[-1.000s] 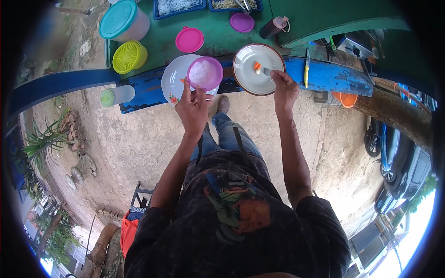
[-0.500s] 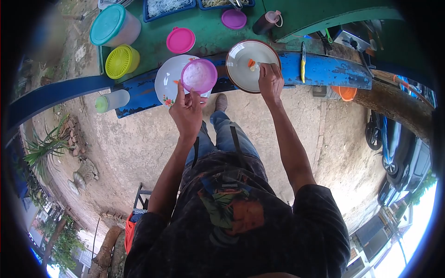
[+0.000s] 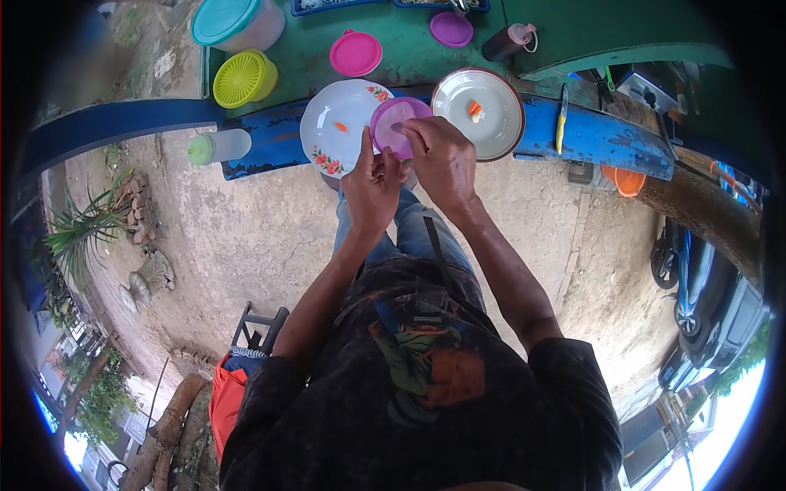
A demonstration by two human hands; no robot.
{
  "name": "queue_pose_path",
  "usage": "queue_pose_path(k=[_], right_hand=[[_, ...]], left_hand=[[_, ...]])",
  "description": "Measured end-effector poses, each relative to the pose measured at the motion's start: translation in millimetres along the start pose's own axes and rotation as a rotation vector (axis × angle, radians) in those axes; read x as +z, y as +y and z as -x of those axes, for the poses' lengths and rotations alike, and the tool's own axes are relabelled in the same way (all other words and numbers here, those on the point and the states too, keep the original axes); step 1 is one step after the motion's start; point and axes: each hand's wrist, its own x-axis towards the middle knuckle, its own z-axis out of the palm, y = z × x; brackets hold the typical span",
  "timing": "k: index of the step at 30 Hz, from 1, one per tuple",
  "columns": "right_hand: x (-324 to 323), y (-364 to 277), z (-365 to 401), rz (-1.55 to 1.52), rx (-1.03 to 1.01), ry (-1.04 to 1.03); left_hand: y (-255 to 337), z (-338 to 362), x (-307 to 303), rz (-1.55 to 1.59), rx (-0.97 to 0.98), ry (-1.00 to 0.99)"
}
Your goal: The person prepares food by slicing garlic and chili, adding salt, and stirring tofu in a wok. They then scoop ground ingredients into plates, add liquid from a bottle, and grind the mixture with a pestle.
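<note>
My left hand (image 3: 372, 184) grips a small purple tub (image 3: 381, 123) by its near side, in front of the table. White powder (image 3: 407, 113) shows inside it. My right hand (image 3: 446, 159) is over the tub with its fingers pinched together at the opening; what is between them is hidden. Left of the tub, a white floral plate (image 3: 327, 114) bears a small orange piece (image 3: 341, 127). On the right, a brown-rimmed plate (image 3: 508, 98) holds several small orange and pale pieces (image 3: 475, 110).
Behind the plates are a pink lid (image 3: 356, 53), a purple lid (image 3: 451, 29) and a dark bottle (image 3: 508, 41). A yellow-handled knife (image 3: 562, 123) lies right. At left are a yellow-green container (image 3: 246, 79), a teal-lidded tub (image 3: 237, 24) and a clear bottle (image 3: 221, 146).
My right hand has moved left from the brown-rimmed plate to the purple tub. In the picture, the tub and my left hand are further right, and the whole view has shifted.
</note>
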Motion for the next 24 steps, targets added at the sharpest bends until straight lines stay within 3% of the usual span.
queue_pose_path(k=[1, 6, 12, 17, 20, 24], right_hand=[[8, -1, 0, 0.104, -0.066, -0.007], [26, -8, 9, 0.082, -0.019, 0.011], [26, -13, 13, -0.003, 0.134, -0.034], [26, -18, 11, -0.191, 0.477, -0.130], [28, -12, 10, -0.320, 0.569, -0.086], [28, -12, 11, -0.221, 0.557, -0.077]], left_hand=[[0, 0, -1, -0.002, -0.001, 0.007], [5, 3, -10, -0.192, 0.074, 0.018], [5, 3, -13, -0.165, 0.090, 0.033], [-4, 3, -14, -0.174, 0.103, 0.026], [-3, 4, -13, -0.149, 0.079, 0.032], [2, 3, -12, -0.091, 0.022, 0.039]])
